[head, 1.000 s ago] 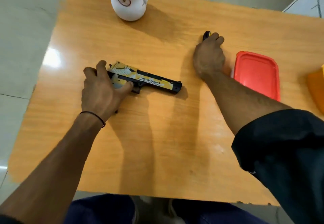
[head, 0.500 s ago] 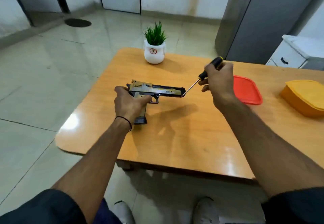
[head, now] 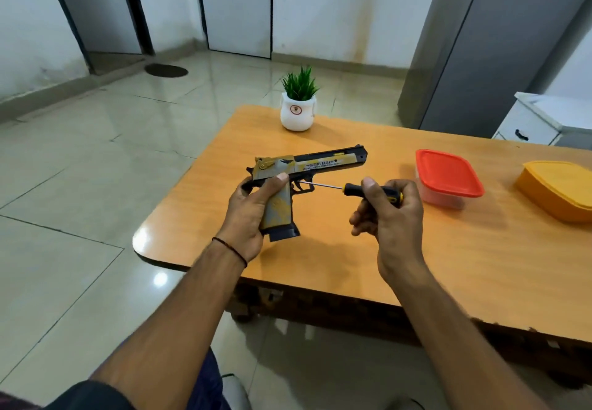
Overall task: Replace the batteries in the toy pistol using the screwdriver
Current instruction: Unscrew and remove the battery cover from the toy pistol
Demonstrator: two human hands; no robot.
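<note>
Single head-worn wide-angle view, looking forward and down from person's eye level across near corner of worktop [head: 448, 265]. Forearms [head: 179, 313] enter from bottom edge; left hand [head: 251, 217] and right hand [head: 392, 217] sit mid-frame, close to lens. Potted plant [head: 298, 105] marks worktop's far edge. Tiled floor [head: 80, 185] fills left side; doors [head: 237, 5] and wall [head: 336, 9] close off background. Verticals lean outward toward frame edges.

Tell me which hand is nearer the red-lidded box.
Right. The right hand, holding the screwdriver, is just beside the box without touching it; the left hand, gripping the pistol, is farther away, beyond the right hand.
</note>
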